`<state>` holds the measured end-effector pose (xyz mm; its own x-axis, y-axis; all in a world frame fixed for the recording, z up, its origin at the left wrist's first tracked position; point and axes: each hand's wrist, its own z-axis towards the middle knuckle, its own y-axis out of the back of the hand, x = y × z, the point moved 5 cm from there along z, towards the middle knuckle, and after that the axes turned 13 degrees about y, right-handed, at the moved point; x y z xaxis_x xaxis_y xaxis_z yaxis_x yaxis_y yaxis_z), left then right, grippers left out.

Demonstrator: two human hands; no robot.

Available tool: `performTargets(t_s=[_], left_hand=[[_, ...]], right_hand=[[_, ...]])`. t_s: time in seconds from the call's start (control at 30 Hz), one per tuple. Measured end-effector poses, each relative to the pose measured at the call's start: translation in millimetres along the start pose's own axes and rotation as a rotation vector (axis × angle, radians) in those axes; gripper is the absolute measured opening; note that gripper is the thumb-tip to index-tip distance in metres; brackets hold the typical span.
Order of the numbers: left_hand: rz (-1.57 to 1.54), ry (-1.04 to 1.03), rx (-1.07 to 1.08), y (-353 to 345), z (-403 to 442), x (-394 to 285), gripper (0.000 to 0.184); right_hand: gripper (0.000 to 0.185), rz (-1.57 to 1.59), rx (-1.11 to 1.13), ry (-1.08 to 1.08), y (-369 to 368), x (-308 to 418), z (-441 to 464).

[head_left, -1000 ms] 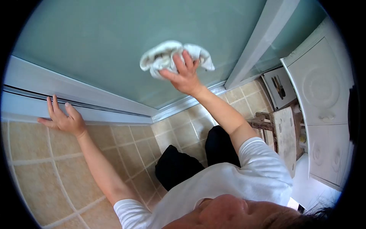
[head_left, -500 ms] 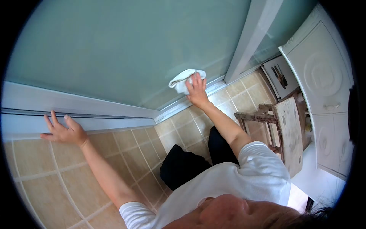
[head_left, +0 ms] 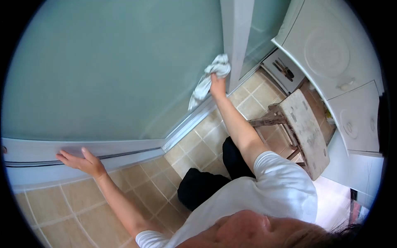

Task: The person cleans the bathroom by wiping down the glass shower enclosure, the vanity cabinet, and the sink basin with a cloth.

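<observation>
My right hand [head_left: 218,86] has hold of a white cloth [head_left: 222,68] at the lower corner of a frosted glass panel [head_left: 120,70], beside the white upright post [head_left: 236,41]. The cloth is bunched above my fingers, and its loose end trails down to the left over the glass. Over on the left, my left hand [head_left: 82,162] lies against the white door frame [head_left: 37,149], near its dark groove. Its fingers are stretched out with nothing in them. My right fingertips are partly hidden by the cloth.
A worn wooden stool [head_left: 304,132] stands on the tiled floor [head_left: 188,144] to my right. Behind it are a white cabinet [head_left: 331,53] and a white panel [head_left: 285,68] with dark-handled tools on it. Tiles [head_left: 66,215] also cover the surface at lower left.
My right hand has moved with the cloth towards the upright post, and the cloth now trails lengthwise. My left fingers are less spread. The view has shifted.
</observation>
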<state>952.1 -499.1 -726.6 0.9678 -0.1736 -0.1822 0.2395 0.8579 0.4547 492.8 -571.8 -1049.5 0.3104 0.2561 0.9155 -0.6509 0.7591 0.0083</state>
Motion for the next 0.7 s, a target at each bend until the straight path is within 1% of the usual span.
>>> performTargets(t_s=[0.03,0.07,0.1,0.13,0.17,0.2,0.23,0.27,0.3,0.33,0.37,0.4,0.43,0.47,0.5,0.53,0.57,0.6,0.63,0.67,0.7], left_hand=[[-0.015,0.009,0.007,-0.8,-0.1,0.2,0.069],[-0.03,0.007,0.003,-0.2,-1.5,2.0,0.069],[-0.024,0.02,-0.018,0.2,-1.4,5.7,0.07],[-0.019,0.033,-0.046,1.0,0.1,9.5,0.07],[-0.036,0.065,-0.07,2.3,1.1,13.8,0.07],[-0.048,0.064,-0.087,4.8,3.0,17.5,0.07],[-0.037,0.129,-0.084,6.3,5.2,24.6,0.07],[-0.026,0.193,-0.073,5.4,7.3,28.3,0.069],[-0.044,0.213,-0.069,4.9,8.2,24.8,0.068],[-0.05,0.21,-0.067,4.3,9.4,22.9,0.068],[-0.115,0.274,-0.073,3.0,9.7,24.7,0.068],[-0.178,0.339,-0.078,1.5,10.9,26.1,0.068],[-0.182,0.338,-0.073,-0.2,13.2,22.0,0.068],[-0.174,0.383,-0.074,-1.0,13.7,18.5,0.068],[-0.158,0.431,-0.068,0.2,12.5,15.6,0.068],[-0.15,0.431,-0.051,-0.9,12.9,10.7,0.068],[-0.215,0.472,-0.092,-1.4,13.5,7.5,0.068],[-0.284,0.512,-0.138,-2.5,14.2,6.2,0.069],[-0.284,0.509,-0.131,-3.6,15.6,5.3,0.069],[-0.291,0.528,-0.14,-3.1,15.9,7.0,0.07],[-0.299,0.545,-0.152,-3.4,16.3,7.5,0.07]], right_hand=[[0.046,0.074,0.089,-0.143,-1.4,-15.9,-11.9],[0.046,0.295,0.057,-0.307,0.2,-34.6,-26.2],[0.047,0.522,0.023,-0.466,1.9,-29.7,-35.3],[0.047,0.527,0.012,-0.448,11.7,-18.3,-38.3],[0.047,0.497,0.03,-0.323,27.0,30.3,-30.4],[0.048,0.464,0.051,-0.198,36.1,61.1,-18.5],[0.049,0.433,0.064,-0.06,42.9,59.5,1.0],[0.049,0.315,0.016,0.044,59.6,97.1,24.7],[0.049,0.196,-0.032,0.141,80.4,150.5,50.7],[0.048,0.237,-0.068,0.3,93.3,178.9,81.7],[0.05,0.16,-0.119,0.422,105.1,206.9,111.7],[0.051,0.107,-0.136,0.629,113.5,230.4,143.9],[0.05,0.041,-0.176,0.759,121.3,259.4,166.1],[0.05,-0.028,-0.21,0.883,127.8,288.7,184.6],[0.05,-0.029,-0.221,1.025,125.5,318.7,206.1],[0.05,-0.028,-0.23,1.167,117.5,336.1,216.3],[0.05,-0.033,-0.225,1.157,108.7,329.2,215.5],[0.052,-0.048,-0.24,1.205,99.4,318.7,211.1],[0.056,-0.064,-0.258,1.254,95.0,306.2,206.4],[0.056,-0.068,-0.26,1.251,95.7,295.3,198.6],[0.049,-0.102,-0.228,1.09,95.8,280.7,192.0]])
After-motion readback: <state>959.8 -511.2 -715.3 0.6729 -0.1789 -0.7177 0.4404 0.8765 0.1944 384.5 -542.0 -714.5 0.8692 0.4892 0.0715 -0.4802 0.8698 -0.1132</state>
